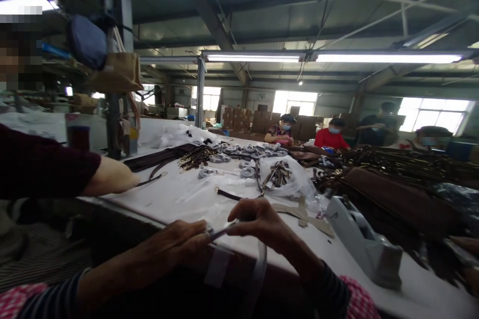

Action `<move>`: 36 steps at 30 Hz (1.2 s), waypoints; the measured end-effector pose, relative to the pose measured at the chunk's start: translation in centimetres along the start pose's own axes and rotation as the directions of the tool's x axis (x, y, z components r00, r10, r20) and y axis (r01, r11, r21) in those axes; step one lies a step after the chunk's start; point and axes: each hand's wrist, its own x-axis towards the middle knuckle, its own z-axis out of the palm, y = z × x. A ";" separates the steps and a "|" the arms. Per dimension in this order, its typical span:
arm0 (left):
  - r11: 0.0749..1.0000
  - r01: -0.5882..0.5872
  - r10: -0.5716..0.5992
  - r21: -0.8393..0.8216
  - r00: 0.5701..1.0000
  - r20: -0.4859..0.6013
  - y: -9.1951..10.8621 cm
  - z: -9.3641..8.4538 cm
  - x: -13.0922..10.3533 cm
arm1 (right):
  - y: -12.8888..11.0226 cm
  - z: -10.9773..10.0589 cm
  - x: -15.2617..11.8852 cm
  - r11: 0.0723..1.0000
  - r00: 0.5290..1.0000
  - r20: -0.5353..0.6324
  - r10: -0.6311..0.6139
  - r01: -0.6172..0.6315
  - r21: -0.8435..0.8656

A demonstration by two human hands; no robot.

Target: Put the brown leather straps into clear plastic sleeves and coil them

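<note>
My left hand point(183, 239) is closed at the table's near edge, its fingertips on one end of a pale grey strip point(221, 232). The other end of this narrow strip runs into my right hand point(258, 219), pinched between thumb and fingers. Below my right hand hangs a translucent light band point(260, 264); whether it belongs to the same strip I cannot tell. A dark strap with a metal ring point(229, 194) lies just beyond my right hand. Beige strap pieces point(303, 217) lie to its right.
A grey tape dispenser point(362, 244) stands at right on the white table point(179, 199). Farther back are grey coils point(247, 149), dark straps point(164, 157) and a plastic bag of strap pieces point(279, 174). A co-worker's arm point(108, 174) reaches in from the left; brown bags point(396, 199) pile up at right.
</note>
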 end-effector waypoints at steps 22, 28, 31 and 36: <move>0.477 -0.468 -0.019 -0.744 0.841 -0.541 13.5 -3.9 12.4 | 1.3 6.0 3.8 0.931 0.913 -0.371 -0.173 0.274 0.240; 0.844 -0.365 0.521 0.394 0.736 -0.432 4.8 -3.4 11.9 | 0.3 2.6 0.1 0.955 0.997 -0.073 0.016 0.006 0.296; 0.729 -0.310 0.487 0.610 0.862 -0.145 2.1 -3.1 8.9 | -0.8 -0.3 -0.3 0.970 0.992 -0.123 0.007 0.023 0.243; 0.957 -0.104 0.128 0.271 0.989 -0.072 2.7 -2.1 4.5 | -1.2 -2.6 2.5 0.997 0.993 -0.098 -0.069 0.071 0.021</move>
